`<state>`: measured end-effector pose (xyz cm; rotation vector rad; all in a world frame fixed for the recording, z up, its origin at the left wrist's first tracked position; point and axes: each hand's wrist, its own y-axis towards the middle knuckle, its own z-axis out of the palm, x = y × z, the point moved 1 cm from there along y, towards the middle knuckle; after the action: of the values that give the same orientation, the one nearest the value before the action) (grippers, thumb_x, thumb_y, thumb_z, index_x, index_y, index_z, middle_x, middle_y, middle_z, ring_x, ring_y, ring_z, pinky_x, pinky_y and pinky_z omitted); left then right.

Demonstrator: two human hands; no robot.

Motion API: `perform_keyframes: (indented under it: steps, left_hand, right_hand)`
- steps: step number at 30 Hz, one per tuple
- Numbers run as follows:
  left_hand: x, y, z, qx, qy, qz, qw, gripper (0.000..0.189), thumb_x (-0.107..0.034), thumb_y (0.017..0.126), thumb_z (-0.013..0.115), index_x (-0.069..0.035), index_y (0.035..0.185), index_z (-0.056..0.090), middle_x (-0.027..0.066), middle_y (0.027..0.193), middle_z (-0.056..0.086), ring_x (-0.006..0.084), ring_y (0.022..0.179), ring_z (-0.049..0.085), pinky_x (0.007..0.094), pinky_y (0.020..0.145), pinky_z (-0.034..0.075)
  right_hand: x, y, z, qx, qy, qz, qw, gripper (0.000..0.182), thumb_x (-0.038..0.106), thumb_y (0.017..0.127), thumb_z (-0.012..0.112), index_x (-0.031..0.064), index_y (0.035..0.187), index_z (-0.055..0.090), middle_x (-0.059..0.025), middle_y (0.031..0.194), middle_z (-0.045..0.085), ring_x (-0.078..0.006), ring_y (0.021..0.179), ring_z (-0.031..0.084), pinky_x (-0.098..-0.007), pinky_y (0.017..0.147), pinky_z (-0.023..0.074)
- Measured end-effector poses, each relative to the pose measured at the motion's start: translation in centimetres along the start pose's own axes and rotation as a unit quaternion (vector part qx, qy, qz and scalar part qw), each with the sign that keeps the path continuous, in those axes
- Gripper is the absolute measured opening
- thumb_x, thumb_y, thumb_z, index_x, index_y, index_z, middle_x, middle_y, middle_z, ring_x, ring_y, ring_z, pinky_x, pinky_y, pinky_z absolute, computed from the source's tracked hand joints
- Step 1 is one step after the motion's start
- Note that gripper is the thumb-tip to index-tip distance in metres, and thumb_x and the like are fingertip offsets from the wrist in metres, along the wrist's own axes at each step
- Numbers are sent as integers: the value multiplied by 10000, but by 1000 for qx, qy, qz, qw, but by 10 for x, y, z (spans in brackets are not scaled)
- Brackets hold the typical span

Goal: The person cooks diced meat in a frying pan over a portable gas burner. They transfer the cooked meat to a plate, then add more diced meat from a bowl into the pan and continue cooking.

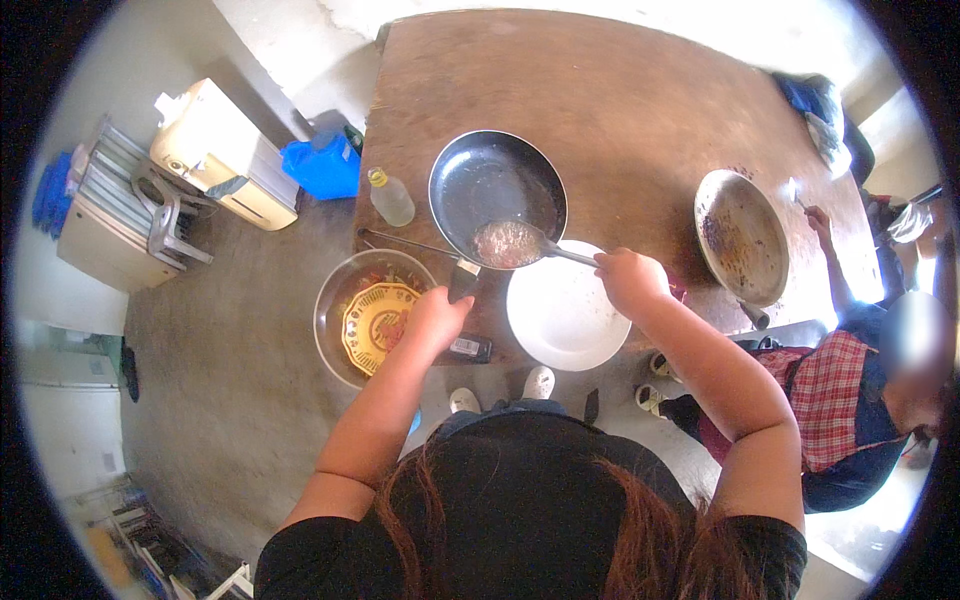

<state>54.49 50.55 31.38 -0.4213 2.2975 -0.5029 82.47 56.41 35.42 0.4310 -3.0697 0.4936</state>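
A black frying pan (487, 187) is held over the wooden table, its handle (463, 280) gripped in my left hand (435, 319). My right hand (632, 281) holds a dark-handled spoon or ladle (570, 255), whose head lies in the near side of the pan among bubbly, pinkish contents (507, 244). Below and right of the pan sits a white plate (568, 322) at the table's near edge. To the left, a metal bowl (328, 322) holds a yellow patterned strainer or basket (360, 330) with reddish pieces inside and chopped food beneath it.
A glass bottle (393, 202) with a yellow neck stands left of the pan. A dark labelled object (471, 348) lies by the near edge. Further right are a large stained pan (741, 236) and a person in a checked apron (829, 390). A blue jerrycan (322, 166) is beyond the left edge.
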Motion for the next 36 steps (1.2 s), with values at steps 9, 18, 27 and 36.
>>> perform_keyframes:
  steps: [9,18,27,36]
  left_hand:
    - [-2,0,3,-10,22,21,1000,462,-358,809,570,90,918,584,290,913,601,406,913,580,430,810,445]
    - [-1,-1,5,-13,22,18,1000,512,-361,821,565,114,1012,554,306,995,580,401,984,560,419,854,434]
    - [-4,-8,3,-11,20,2,1000,511,-356,825,564,115,1024,549,304,1013,576,397,995,555,412,852,435]
    - [5,-6,9,-27,23,9,999,511,-357,825,563,119,1010,552,300,983,586,400,971,565,417,838,440]
  right_hand:
    - [5,-16,8,-43,20,-2,999,230,235,885,480,125,1048,599,-131,897,614,-296,798,628,-408,680,503]
    - [8,-26,17,-70,33,-3,997,279,242,879,485,132,1115,585,-122,898,614,-299,787,622,-408,683,494]
    - [11,-30,20,-71,45,-10,996,258,236,879,487,117,1088,581,-124,894,612,-301,770,622,-410,671,499]
    - [15,-30,23,-64,34,-26,997,258,226,884,476,115,1102,559,-123,884,611,-295,765,624,-406,661,504]
